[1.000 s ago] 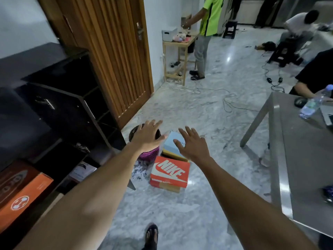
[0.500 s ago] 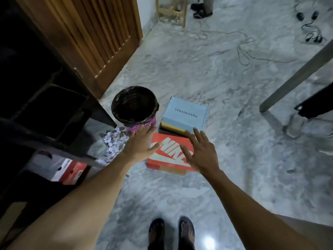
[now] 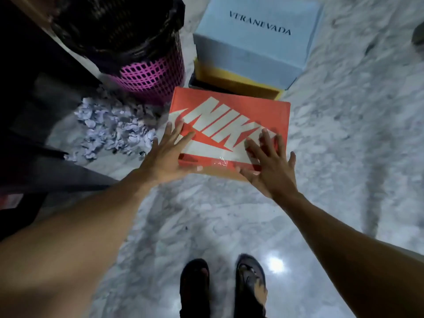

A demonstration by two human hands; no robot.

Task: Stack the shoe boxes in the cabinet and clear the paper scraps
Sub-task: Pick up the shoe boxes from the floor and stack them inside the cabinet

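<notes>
Orange shoe box (image 3: 229, 125) sat on the floor (image 3: 348, 161) dead ahead, long side running left-right. Left hand (image 3: 164, 158) and right hand (image 3: 271, 172) were spread flat over its near corners, equally close, gripping nothing yet.

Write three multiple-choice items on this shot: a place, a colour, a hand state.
1. The white paper scraps lie: A) on a shelf B) on the grey marble floor left of the orange cardboard shoe box C) on a table.
2. The plastic mesh waste basket is: A) green B) white C) pink.
3. The left hand and right hand: A) rest open on the box B) grip scraps C) make fists.
B, pile lies beside the box; C, pink lattice shows; A, straight fingers on the lid.
</notes>
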